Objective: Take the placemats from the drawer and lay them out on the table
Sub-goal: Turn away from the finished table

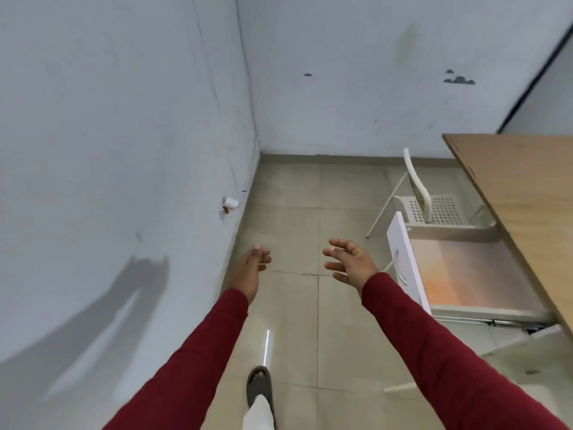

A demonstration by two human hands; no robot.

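A white drawer point(403, 262) stands pulled out from under the wooden table point(521, 193) at the right. Its front panel carries a metal handle. An orange-pink sheet, perhaps a placemat point(465, 274), lies flat inside it. My right hand point(347, 262) hovers in the air just left of the drawer front, fingers spread and relaxed, holding nothing. My left hand point(252, 268) is stretched out further left over the floor, fingers loose, holding nothing. Both arms wear dark red sleeves.
A white perforated chair point(434, 206) stands beyond the drawer, next to the table. Grey walls meet in a corner ahead, and the left wall runs close beside me. The floor is beige tile. My sandalled foot point(259, 386) shows at the bottom.
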